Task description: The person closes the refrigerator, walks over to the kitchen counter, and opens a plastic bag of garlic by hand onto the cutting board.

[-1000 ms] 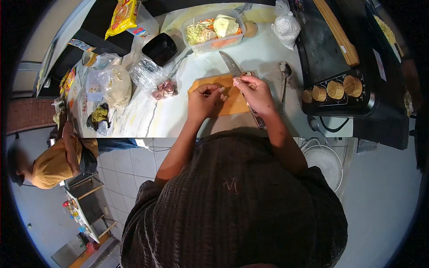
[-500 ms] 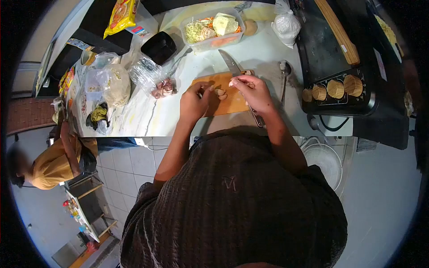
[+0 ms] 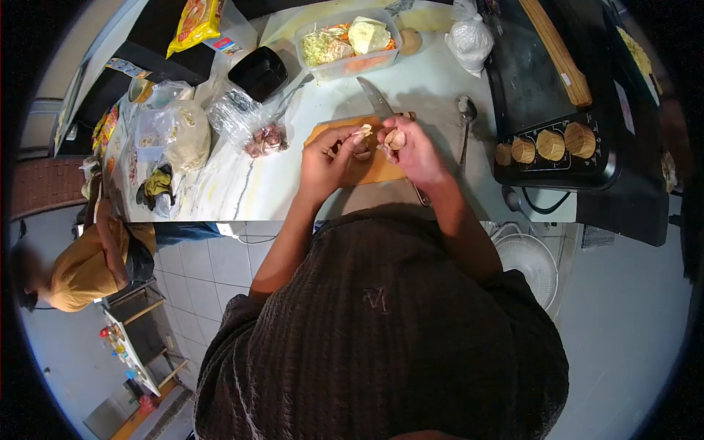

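Above the orange-brown cutting board, my left hand pinches a pale garlic clove between thumb and fingertips. My right hand is turned partly palm up, its fingers curled around garlic cloves. The two hands are close together but apart. Beneath them, a kitchen knife lies slanted across the board, its blade pointing away from me and its middle hidden by my right hand. Part of a clove shows on the board beside my left fingers.
Left of the board lies a clear plastic bag with reddish-brown pieces, near a black container. A tub of cut vegetables stands behind. On the right are a spoon, a tied white bag and a black stove. Another person is far left.
My right hand has turned palm up, exposing the cloves in it. My left hand has risen slightly from the board toward it, with a clove now visible at the fingertips.
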Demonstrator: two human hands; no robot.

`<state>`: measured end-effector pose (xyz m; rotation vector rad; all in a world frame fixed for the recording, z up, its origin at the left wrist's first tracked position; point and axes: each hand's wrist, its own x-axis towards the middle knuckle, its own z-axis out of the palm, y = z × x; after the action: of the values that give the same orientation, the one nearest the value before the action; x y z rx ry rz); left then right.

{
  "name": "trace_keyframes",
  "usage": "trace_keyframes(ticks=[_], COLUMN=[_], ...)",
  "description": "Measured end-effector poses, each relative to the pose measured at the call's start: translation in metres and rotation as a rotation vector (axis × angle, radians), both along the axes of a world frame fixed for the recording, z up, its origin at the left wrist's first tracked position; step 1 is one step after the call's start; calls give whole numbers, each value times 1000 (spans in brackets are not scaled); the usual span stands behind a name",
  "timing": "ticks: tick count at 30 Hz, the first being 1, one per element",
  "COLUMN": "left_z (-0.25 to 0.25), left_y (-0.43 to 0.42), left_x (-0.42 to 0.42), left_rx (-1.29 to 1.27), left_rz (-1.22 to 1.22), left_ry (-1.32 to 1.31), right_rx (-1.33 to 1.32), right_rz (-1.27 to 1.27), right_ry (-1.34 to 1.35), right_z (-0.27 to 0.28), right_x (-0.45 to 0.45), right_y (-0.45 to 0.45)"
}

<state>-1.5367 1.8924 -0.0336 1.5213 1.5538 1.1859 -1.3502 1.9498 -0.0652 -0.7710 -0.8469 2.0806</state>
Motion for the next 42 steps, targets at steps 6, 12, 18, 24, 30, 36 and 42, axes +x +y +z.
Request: trace_keyframes(ticks=[6, 12, 18, 24, 30, 36, 42], left_z=[4, 3, 8, 9, -4, 38, 43], left_y=[-1, 3, 2, 2, 10, 29, 70], left_x=[0, 1, 2, -2, -70, -178, -225], left_rx=[41, 61, 58, 103, 134, 251, 28], left_rz=[-6, -53, -90, -157, 199, 557, 495], left_ry=[-18, 34, 155, 156, 120, 359, 465], right_rx=[-50, -54, 35, 22, -170, -231, -258], right_rz=[78, 109, 89, -4, -96, -109, -68], right_ry=[-17, -6, -150, -161, 6, 38, 44], right_z=[-2, 8, 5, 6, 5, 16, 11], right_x=[1, -4, -14, -16, 1, 4, 4], right_y=[-1, -4, -8, -7, -2, 5, 7])
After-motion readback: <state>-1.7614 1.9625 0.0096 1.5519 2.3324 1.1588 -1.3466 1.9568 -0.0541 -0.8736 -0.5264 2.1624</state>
